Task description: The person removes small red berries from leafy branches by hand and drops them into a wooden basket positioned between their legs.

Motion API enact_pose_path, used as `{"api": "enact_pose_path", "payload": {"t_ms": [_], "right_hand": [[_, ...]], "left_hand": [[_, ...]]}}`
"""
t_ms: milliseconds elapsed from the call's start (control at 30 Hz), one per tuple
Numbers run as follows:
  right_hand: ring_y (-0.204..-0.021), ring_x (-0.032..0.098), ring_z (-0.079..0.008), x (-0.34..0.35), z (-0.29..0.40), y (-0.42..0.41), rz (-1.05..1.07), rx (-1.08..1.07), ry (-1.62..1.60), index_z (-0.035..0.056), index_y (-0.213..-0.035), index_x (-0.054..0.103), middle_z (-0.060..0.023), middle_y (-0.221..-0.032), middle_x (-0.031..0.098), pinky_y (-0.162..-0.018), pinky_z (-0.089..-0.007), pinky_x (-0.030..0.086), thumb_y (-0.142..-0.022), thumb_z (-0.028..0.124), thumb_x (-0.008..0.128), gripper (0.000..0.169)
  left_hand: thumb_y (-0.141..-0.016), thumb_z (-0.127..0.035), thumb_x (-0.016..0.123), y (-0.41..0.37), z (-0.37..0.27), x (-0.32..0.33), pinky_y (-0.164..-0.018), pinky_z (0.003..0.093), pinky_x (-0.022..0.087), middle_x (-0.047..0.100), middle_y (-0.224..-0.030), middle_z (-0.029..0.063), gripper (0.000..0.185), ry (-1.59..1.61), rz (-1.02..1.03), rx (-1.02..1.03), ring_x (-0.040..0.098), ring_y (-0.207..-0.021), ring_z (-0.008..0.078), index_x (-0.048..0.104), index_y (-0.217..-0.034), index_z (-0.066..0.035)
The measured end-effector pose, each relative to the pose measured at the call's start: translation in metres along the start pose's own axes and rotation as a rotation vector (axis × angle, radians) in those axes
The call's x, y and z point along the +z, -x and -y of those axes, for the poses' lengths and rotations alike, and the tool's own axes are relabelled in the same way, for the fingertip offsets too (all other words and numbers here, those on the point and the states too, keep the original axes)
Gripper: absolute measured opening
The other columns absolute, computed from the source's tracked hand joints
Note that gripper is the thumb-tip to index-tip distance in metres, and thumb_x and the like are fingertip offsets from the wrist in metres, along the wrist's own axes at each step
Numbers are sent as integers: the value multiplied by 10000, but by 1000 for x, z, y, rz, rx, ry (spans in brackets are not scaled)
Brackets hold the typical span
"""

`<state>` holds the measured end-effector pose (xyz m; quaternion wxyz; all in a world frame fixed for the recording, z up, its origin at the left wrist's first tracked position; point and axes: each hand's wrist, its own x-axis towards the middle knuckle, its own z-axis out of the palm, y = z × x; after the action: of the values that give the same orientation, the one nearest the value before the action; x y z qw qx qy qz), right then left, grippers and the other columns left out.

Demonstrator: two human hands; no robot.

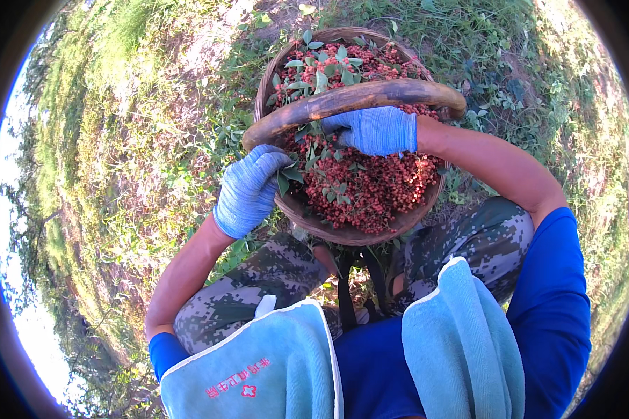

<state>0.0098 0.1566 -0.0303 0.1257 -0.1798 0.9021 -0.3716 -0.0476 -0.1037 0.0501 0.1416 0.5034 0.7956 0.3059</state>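
A round wicker basket (320, 229) with a thick curved wooden handle (367, 97) stands between my knees. Clusters of small red berries (356, 183) fill much of it, mixed with green leaves (321, 81). My left hand (249, 191), in a light blue knit glove, is at the basket's left rim, its fingers closed on a leafy green sprig (289, 175). My right hand (380, 131), gloved the same way, reaches in under the handle from the right, over the berries. Its fingertips are among stems and leaves, partly hidden, so its hold cannot be made out.
Grass and low weeds (173, 146) surround the basket. My legs in camouflage trousers (466, 241) flank it at the near side. A light blue towel (293, 361) bearing writing hangs over my chest. Dark straps (347, 296) lie between my legs. Leafy branches (36, 220) show at far left.
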Motion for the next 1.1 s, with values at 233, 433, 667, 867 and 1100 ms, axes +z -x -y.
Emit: {"api": "enact_pose_path", "payload": {"t_ms": [233,433,667,867,1100], "right_hand": [[-892,653,-383,-5,19,2,3,-243,-57,85,-1039,705,-184,-953,687,-811,-478,521,-745,155,666,304],[-881,647,-390,-7,20,8,-49,-301,-40,90,-1028,711,-185,-932,686,-806,-484,522,-726,144,667,310],[-955,669,-346,-8,0,6,32,13,-51,135,-1193,617,-160,-1036,695,-827,-453,522,-811,108,581,384],[-982,657,-338,-5,5,2,-4,41,119,123,-1207,606,-163,-1091,674,-863,-451,506,-814,65,536,403],[-1120,584,-300,-26,0,10,214,-29,-117,137,-1325,555,-158,-1180,627,-987,-415,457,-839,152,589,487]], "left_hand": [[-844,-53,553,-14,-2,8,-865,404,544,526,-1374,139,249,-79,238,5,635,-1070,356,596,-1087,-30],[-740,53,613,-13,5,15,-823,401,544,621,-1141,165,327,-197,288,82,645,-1002,353,633,-1054,-36],[-698,56,647,-13,-3,10,-754,416,537,644,-1008,149,259,-107,211,89,652,-886,366,617,-942,-27],[-742,39,668,-9,-7,4,-737,406,538,649,-991,158,187,-42,176,93,661,-865,360,612,-910,-23],[-756,69,657,0,-1,-2,-772,378,526,639,-983,149,219,13,-37,12,653,-884,343,618,-950,-24]]}}
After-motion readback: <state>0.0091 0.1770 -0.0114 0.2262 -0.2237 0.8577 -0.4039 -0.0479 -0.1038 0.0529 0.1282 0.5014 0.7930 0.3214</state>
